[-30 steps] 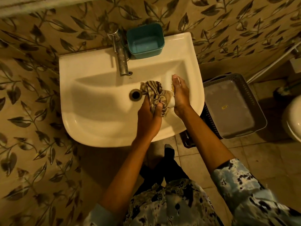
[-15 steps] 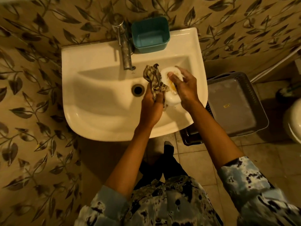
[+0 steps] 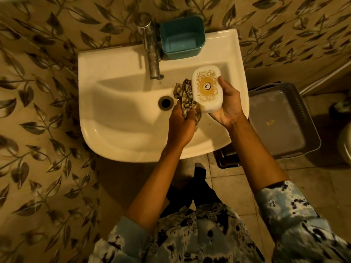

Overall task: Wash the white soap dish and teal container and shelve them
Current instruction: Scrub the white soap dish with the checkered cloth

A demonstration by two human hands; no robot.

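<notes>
The white soap dish (image 3: 207,89), with a gold pattern and a round label on its face, is held over the right side of the white sink (image 3: 117,118). My right hand (image 3: 228,105) cups it from below and the right, thumb on its edge. My left hand (image 3: 182,126) is closed around a striped cloth (image 3: 185,97), which touches the dish's lower left edge. The teal container (image 3: 182,37) stands empty and upright on the sink's back ledge, right of the metal tap (image 3: 152,56).
The drain (image 3: 165,102) lies left of the cloth. A grey plastic basket (image 3: 281,120) sits on the tiled floor right of the sink. Leaf-patterned walls close in behind and on the left. A white fixture edge (image 3: 346,143) shows at far right.
My right hand has lifted and turned the soap dish so its patterned face points up. The cloth has come off the dish and now bunches at its lower left.
</notes>
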